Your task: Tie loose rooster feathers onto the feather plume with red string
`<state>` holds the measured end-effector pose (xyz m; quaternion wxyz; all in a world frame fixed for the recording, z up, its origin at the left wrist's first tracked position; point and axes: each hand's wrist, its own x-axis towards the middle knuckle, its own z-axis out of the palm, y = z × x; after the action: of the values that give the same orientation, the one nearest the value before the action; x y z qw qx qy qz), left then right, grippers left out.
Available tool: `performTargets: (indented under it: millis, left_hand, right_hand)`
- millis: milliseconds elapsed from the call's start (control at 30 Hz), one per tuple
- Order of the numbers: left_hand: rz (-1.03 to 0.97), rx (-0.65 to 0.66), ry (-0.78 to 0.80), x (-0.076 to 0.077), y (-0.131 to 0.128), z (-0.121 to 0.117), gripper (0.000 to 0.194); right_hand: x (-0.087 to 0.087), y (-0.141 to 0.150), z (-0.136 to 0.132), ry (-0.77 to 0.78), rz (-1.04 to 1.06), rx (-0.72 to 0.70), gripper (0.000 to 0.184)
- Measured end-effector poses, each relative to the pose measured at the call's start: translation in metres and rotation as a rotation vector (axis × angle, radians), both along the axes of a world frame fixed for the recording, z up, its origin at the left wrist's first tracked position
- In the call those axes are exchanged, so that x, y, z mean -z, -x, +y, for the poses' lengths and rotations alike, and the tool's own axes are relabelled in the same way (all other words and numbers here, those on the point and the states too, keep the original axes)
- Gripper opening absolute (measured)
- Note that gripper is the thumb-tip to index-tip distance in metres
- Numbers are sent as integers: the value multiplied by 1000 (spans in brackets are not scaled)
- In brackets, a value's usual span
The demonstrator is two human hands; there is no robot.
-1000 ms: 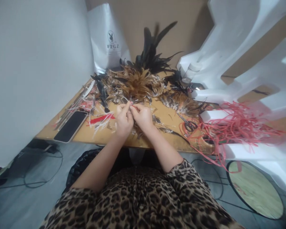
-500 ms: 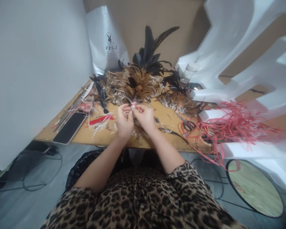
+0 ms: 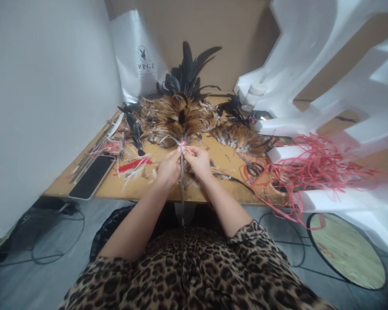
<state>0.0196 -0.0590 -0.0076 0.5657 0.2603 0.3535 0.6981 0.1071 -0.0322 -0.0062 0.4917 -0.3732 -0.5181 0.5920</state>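
Observation:
Both hands meet around the binding of a feather duster in the middle of the table. Brown feathers [image 3: 194, 116] fan out beyond my fingers, with long black feathers [image 3: 187, 69] at the far end. A thin dark stick [image 3: 182, 189] runs back from the binding toward my body. My left hand [image 3: 169, 167] is closed, pinching the stick just below the feathers. My right hand [image 3: 198, 162] is closed too, its thumb and fingertips at the pink ribbon [image 3: 183, 144] wound around the feather bases. Fingertips partly hide the exact grip.
Left lie a phone [image 3: 92, 177], a red strip [image 3: 134, 164] and thin sticks. Loose brown feathers [image 3: 242, 137], scissors [image 3: 255, 168] and tangled pink ribbon [image 3: 313, 165] are right, beside white foam pieces [image 3: 287, 154]. A silver bag [image 3: 137, 64] stands behind.
The black feather tip has swung left and slightly down. The stick now shows between my hands, pointing toward me. My left hand has turned, with its fingers closed in more.

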Motion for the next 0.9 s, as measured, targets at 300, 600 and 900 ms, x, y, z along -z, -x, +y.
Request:
performTargets:
  millis: [300, 600, 900]
  left_hand:
    - [-23, 11, 31, -11, 7, 1, 11]
    - [-112, 52, 213, -17, 17, -7, 6]
    - [-174, 53, 268, -19, 17, -11, 7]
  right_hand:
    - [-3, -1, 4, -90, -17, -54, 27]
    - [1, -35, 21, -268, -358, 22, 33]
    - [11, -111, 95, -224, -1093, 430, 21]
